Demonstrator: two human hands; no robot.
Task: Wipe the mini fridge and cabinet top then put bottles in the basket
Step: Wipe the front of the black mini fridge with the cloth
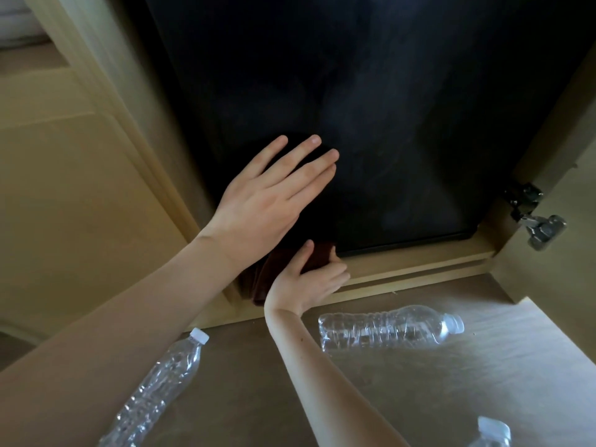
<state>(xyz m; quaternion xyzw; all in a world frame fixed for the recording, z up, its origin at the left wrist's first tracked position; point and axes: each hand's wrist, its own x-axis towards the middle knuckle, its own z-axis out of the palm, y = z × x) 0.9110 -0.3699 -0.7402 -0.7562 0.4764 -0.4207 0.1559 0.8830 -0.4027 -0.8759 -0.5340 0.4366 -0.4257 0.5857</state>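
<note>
Nearest to us, at the bottom right edge, we see the white cap and shoulder of a clear plastic bottle point(490, 432), cut off by the frame. To its left a crumpled clear bottle point(158, 391) lies on its side on the brown floor point(419, 398), its white cap pointing away from us. A little farther on, a third empty bottle point(387, 327) lies across the floor with its cap to the right, just beside our right forearm.

Beyond the bottles our right hand point(309, 279) grips the lower end of a dark brown cloth point(277, 272), thumb on top and fingers curled around its edge, at the wooden sill of the cabinet point(419, 262). Above it our left hand point(267, 195) lies flat, fingers spread and relaxed, pressing the cloth against the black door of the mini fridge point(371, 108) near its lower left corner. The cloth's upper part is hard to tell from the dark door. At the far right a metal hinge point(535, 217) sits on the cabinet frame.
</note>
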